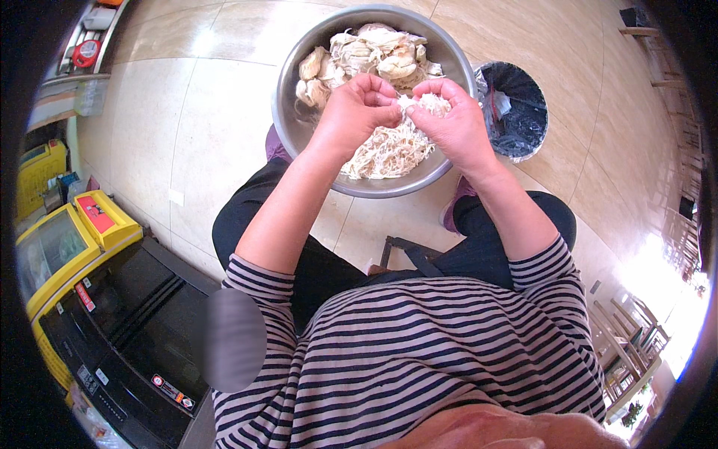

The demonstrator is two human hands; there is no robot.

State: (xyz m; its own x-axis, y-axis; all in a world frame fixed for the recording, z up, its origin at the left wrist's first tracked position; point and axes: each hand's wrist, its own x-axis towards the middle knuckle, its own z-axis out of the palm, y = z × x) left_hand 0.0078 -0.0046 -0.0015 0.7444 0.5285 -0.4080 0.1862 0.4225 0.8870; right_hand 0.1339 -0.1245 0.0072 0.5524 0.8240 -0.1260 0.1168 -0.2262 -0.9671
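Observation:
Over a large steel basin [280,112], my two hands meet fingertip to fingertip. My left hand [361,112] is closed in a pinch at the edge of a small clump of shredded chicken [432,105]. That clump lies in my right hand [461,129], whose fingers curl round it with the thumb against it. Larger pale chunks of cooked chicken [378,54] fill the far side of the basin. A heap of fine chicken shreds [387,156] lies in its near part, below my hands.
A round bin with a black liner [516,112] stands just right of the basin, with some litter inside. Tiled floor [217,112] surrounds both. At the left is a black-topped chest with a yellow frame [142,299]. Wooden chairs [624,352] stand far right. My knees flank the basin's near side.

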